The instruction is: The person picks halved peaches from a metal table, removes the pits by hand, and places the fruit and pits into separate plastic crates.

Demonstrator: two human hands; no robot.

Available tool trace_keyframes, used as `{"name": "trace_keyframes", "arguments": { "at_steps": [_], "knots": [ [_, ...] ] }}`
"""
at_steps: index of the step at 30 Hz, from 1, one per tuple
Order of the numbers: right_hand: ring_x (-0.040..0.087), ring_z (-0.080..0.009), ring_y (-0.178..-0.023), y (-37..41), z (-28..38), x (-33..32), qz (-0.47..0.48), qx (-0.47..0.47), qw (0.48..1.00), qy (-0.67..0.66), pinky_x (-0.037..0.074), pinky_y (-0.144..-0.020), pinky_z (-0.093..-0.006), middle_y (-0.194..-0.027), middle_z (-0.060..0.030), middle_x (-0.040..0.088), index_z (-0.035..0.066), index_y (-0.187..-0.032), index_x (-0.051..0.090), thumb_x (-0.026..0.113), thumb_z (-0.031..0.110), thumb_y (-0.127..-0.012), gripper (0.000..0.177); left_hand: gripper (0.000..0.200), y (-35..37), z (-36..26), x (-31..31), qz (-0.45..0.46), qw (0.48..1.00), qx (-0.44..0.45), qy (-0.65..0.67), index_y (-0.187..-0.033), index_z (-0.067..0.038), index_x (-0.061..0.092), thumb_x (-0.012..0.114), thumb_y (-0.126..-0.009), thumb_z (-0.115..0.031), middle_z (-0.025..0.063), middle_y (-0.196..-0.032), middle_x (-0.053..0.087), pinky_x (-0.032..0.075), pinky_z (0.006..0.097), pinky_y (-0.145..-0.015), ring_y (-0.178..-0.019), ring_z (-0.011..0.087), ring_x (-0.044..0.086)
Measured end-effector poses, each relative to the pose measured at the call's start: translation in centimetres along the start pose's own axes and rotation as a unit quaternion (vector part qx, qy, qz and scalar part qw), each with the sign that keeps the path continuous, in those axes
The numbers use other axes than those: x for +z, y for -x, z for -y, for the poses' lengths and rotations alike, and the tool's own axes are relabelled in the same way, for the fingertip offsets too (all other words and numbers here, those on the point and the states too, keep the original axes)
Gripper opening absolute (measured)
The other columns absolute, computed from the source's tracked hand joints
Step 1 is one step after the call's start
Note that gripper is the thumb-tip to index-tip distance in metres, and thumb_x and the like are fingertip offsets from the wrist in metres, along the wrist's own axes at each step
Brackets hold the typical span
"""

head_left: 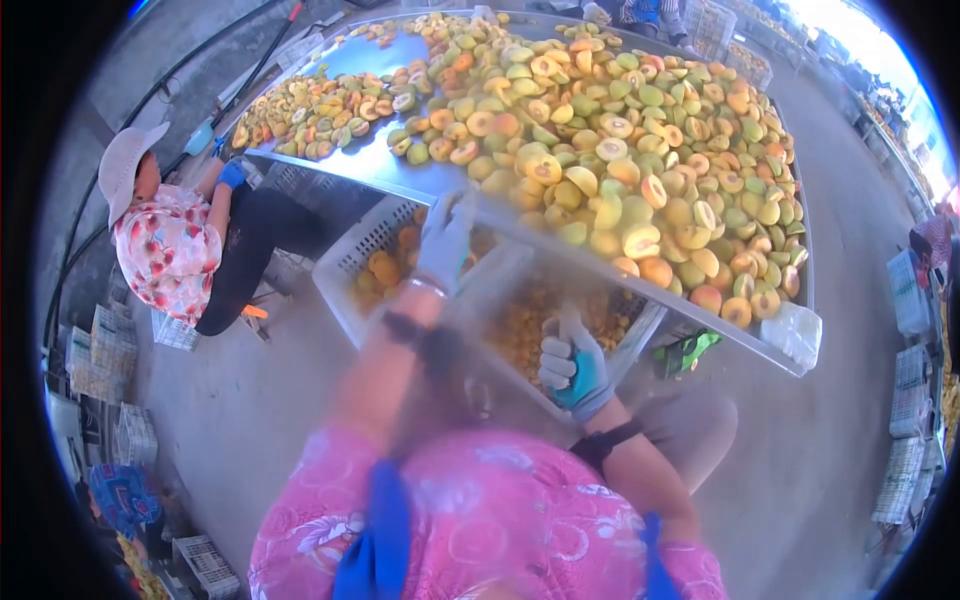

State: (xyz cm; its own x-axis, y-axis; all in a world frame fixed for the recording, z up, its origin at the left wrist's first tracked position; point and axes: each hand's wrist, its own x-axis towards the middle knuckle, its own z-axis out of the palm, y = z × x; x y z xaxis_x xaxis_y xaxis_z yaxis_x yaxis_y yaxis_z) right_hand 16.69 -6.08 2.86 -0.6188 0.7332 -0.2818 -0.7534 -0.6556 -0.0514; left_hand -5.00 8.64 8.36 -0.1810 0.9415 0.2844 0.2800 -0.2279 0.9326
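A long metal table point(370, 165) is heaped with halved peaches point(620, 150), yellow, green and orange. My left hand point(445, 240), in a grey glove and blurred by motion, reaches up to the table's near edge with the fingers stretched out; nothing shows in it. My right hand point(572, 365), in a grey and blue glove, is curled into a fist lower down, over a white crate point(640, 325) of small orange pieces. Whether the fist grips anything I cannot tell. A second white crate point(345, 265) with peach halves stands under the table by my left arm.
A seated person point(170, 240) in a white hat, floral top and blue gloves works at the table's left end. Stacked white crates point(905, 430) line the right side, with more crates point(100, 350) on the left. A green object point(690, 350) and a white bag point(795, 330) hang at the table's near corner.
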Motion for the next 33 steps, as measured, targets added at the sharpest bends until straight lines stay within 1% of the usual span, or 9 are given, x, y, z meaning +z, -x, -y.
{"name": "trace_keyframes", "arguments": {
  "at_steps": [7, 14, 16, 17, 21, 25, 27, 29, 33],
  "knots": [
    [0.032, -0.0053, -0.044, 1.0, -0.4, 5.2, -0.089, -0.03, 0.993, 0.07, 0.026, -0.038, -0.0228, -0.06, 0.008, 0.032, 0.023, -0.077, 0.049, 0.046, 0.05, -0.098, 0.034, 0.045, -6.9, -0.7, 8.1, 0.067, 0.912, 0.307, -0.264, -0.127, -0.009, 0.054, 0.057, -0.083, -0.018, 0.0181, -0.122, 0.054, 0.044, 0.0434, -0.097, -0.115, 0.036, 0.051],
    [0.033, -0.0079, -0.044, 1.7, -0.3, 5.5, -0.071, -0.047, 0.983, 0.16, 0.028, -0.038, -0.0243, -0.062, 0.0058, 0.038, 0.021, -0.082, 0.048, 0.048, 0.054, -0.096, 0.036, 0.049, -8.4, 0.0, 7.3, 0.15, 0.904, 0.173, -0.362, -0.129, -0.008, 0.052, 0.06, -0.081, -0.012, 0.0162, -0.128, 0.051, 0.046, 0.0403, -0.096, -0.118, 0.0341, 0.051],
    [0.034, -0.0088, -0.044, 1.2, -0.3, 4.4, -0.072, -0.086, 0.967, 0.229, 0.029, -0.039, -0.0249, -0.062, 0.0044, 0.039, 0.02, -0.091, 0.049, 0.048, 0.053, -0.096, 0.034, 0.047, -6.8, -0.8, 6.2, 0.161, 0.986, -0.012, 0.035, -0.127, -0.007, 0.052, 0.062, -0.081, -0.011, 0.0138, -0.123, 0.052, 0.053, 0.0376, -0.086, -0.112, 0.0281, 0.056],
    [0.035, -0.0097, -0.044, 0.9, -0.3, 3.6, -0.076, -0.126, 0.944, 0.297, 0.03, -0.039, -0.0256, -0.063, 0.0031, 0.04, 0.019, -0.1, 0.051, 0.048, 0.053, -0.096, 0.034, 0.043, -5.5, -1.6, 5.7, 0.164, 0.952, -0.117, 0.229, -0.122, -0.004, 0.054, 0.065, -0.082, -0.011, 0.0111, -0.119, 0.053, 0.056, 0.0337, -0.077, -0.103, 0.0224, 0.06],
    [0.038, -0.0115, -0.044, 0.3, -0.3, 2.4, -0.103, -0.206, 0.845, 0.482, 0.033, -0.041, -0.0259, -0.063, 0.0007, 0.042, 0.016, -0.118, 0.048, 0.048, 0.044, -0.099, 0.034, 0.034, -1.1, -0.5, 4.9, 0.208, 0.863, -0.168, 0.429, -0.114, -0.002, 0.054, 0.065, -0.083, -0.009, 0.008, -0.106, 0.06, 0.055, 0.0318, -0.078, -0.097, 0.0192, 0.061],
    [0.043, -0.0095, -0.05, -0.7, -0.5, 1.6, -0.069, -0.309, 0.826, 0.467, 0.035, -0.043, -0.0248, -0.067, 0.001, 0.047, 0.014, -0.118, 0.052, 0.047, 0.035, -0.101, 0.028, 0.042, 3.3, 1.0, 5.7, 0.264, 0.94, -0.021, 0.213, -0.125, -0.002, 0.051, 0.051, -0.099, -0.035, 0.0153, -0.117, 0.061, 0.053, 0.0485, -0.091, -0.106, 0.0307, 0.061],
    [0.044, -0.0082, -0.052, -0.6, -0.5, 1.8, -0.037, -0.389, 0.758, 0.522, 0.035, -0.043, -0.0237, -0.069, 0.0015, 0.049, 0.013, -0.115, 0.054, 0.047, 0.033, -0.101, 0.025, 0.043, 4.1, 4.7, 6.7, 0.258, 0.921, -0.074, 0.281, -0.124, -0.002, 0.051, 0.052, -0.098, -0.036, 0.0153, -0.114, 0.062, 0.053, 0.0473, -0.091, -0.104, 0.0304, 0.062],
    [0.046, -0.0055, -0.056, 0.6, -0.3, 3.9, -0.151, -0.217, 0.869, 0.419, 0.037, -0.046, -0.0224, -0.072, 0.0027, 0.052, 0.012, -0.11, 0.056, 0.049, 0.033, -0.1, 0.024, 0.037, 4.6, 8.9, 8.5, 0.181, 0.836, -0.249, 0.454, -0.116, -0.002, 0.054, 0.054, -0.098, -0.035, 0.0136, -0.106, 0.064, 0.054, 0.0403, -0.085, -0.094, 0.0275, 0.064],
    [0.046, -0.005, -0.057, -0.5, 0.0, 2.1, -0.145, -0.266, 0.833, 0.463, 0.039, -0.049, -0.0216, -0.072, 0.0035, 0.053, 0.012, -0.107, 0.056, 0.051, 0.032, -0.1, 0.023, 0.03, 8.3, 6.2, 7.8, 0.198, 0.917, -0.098, 0.331, -0.11, -0.003, 0.056, 0.057, -0.097, -0.03, 0.0103, -0.101, 0.064, 0.054, 0.034, -0.078, -0.087, 0.0245, 0.063]
  ]
}}
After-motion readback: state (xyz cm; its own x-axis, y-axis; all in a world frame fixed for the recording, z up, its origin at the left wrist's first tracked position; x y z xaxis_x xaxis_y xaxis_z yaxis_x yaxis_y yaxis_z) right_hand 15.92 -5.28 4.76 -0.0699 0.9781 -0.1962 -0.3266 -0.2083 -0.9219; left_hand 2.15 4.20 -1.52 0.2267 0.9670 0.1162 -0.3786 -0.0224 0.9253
